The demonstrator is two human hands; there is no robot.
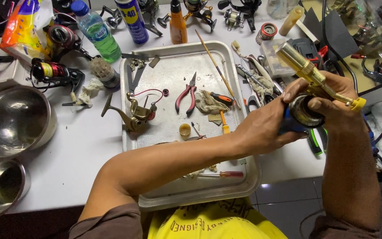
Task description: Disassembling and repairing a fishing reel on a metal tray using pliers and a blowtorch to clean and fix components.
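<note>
A: Starting at the far left, we see two steel bowls (pixel 12 121) at the table's (pixel 80 150) near-left edge, the smaller one nearer us. Beyond them lies a black fishing reel with red and yellow line (pixel 51 71), and farther back a green plastic bottle (pixel 97 32) with a blue cap.

B: Next comes the metal tray (pixel 186 59) in the middle. On its left part we see a gold reel body (pixel 135 116) with a red wire looping off it. Red-handled pliers (pixel 186 95) lie in the centre, just beside a crumpled rag (pixel 208 102) and an orange-handled screwdriver (pixel 221 98). A thin brush (pixel 216 66) slants across the far right of the tray.

A: A blue spray can (pixel 132 20) and an orange bottle (pixel 178 24) stand past the tray's far edge.

B: Then our hands, to the right of the tray and raised above the table's near-right edge. Our left hand (pixel 261 130) reaches across the tray and is curled firmly around the dark blue side of the gold spinning reel (pixel 308 95).

A: Our right hand (pixel 332 99) wraps over the same reel from the right, fingers closed on its body, thumb pressed near the round metal face. The reel's gold spool points up and far-left, and its gold arm with the yellow tip juts right, past our knuckles.
</note>
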